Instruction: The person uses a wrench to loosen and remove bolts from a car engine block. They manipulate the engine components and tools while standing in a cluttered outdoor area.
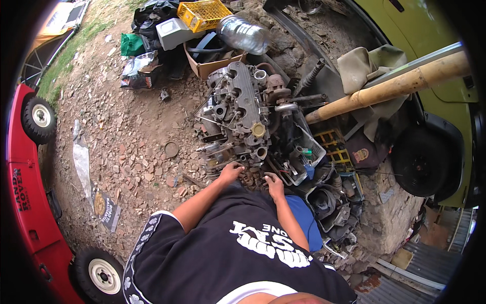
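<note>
A worn engine (238, 101) with a ribbed cover and yellowish cap (258, 130) sits on rubble in front of me. My left hand (232, 172) is at its lower front edge, fingers curled; whether they hold a small part is too small to tell. My right hand (273, 183) is a little lower and to the right, beside dark metal parts, fingers bent together; what is in them, if anything, I cannot make out. A blue object (301, 218) lies beside my right forearm.
Parts bins (319, 157) and a bamboo pole (385, 83) are at right, beside a green vehicle (445, 76) and loose tyre (417, 162). A red vehicle (35, 213) stands left on gravel. A yellow crate (202, 15), plastic bottle (243, 35) and cardboard box (197, 63) lie behind the engine.
</note>
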The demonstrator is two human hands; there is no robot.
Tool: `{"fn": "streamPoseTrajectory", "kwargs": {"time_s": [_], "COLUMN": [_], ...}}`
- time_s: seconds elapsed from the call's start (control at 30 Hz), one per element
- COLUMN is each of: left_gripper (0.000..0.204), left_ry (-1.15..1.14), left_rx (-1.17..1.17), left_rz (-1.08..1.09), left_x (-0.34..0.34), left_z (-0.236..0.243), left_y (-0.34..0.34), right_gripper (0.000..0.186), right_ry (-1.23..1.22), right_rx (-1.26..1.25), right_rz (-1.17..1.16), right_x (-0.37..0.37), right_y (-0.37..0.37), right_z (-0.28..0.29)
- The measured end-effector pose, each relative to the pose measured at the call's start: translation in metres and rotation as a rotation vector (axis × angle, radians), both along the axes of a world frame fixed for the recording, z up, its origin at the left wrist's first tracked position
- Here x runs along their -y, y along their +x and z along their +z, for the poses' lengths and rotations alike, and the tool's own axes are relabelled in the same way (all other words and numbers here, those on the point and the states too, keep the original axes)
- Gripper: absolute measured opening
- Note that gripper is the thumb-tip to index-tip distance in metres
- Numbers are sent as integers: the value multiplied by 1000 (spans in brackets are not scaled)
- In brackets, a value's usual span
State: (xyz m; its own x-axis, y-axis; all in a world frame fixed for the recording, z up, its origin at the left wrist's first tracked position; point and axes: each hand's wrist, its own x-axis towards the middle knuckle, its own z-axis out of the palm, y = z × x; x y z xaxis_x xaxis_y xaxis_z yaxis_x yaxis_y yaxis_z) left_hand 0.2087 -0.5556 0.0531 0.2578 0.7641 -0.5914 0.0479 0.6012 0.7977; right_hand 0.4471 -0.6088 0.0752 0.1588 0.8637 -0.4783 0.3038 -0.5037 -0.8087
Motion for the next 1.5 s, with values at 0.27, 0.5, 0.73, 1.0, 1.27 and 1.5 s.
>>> {"fn": "streamPoseTrajectory", "kwargs": {"time_s": [0.27,0.5,0.73,1.0,1.27,1.5], "left_gripper": [27,27,23,24,30,33], "left_ry": [11,-15,28,26,14,-59], "left_rx": [35,-69,-139,-69,37,-4], "left_rz": [207,106,186,195,86,137], "left_x": [88,213,285,269,192,169], "left_z": [25,28,76,70,62,25], "left_y": [-78,-165,-248,-341,-485,-607], "right_gripper": [30,29,28,30,28,31], "right_ry": [-51,-180,-303,-288,-166,-17], "right_rx": [87,-331,-524,-315,-177,158], "right_rz": [275,40,-224,-152,-283,38], "right_x": [79,183,252,252,206,152], "right_y": [-85,-165,-231,-329,-438,-533], "right_z": [-12,-41,-51,-42,-26,56]}}
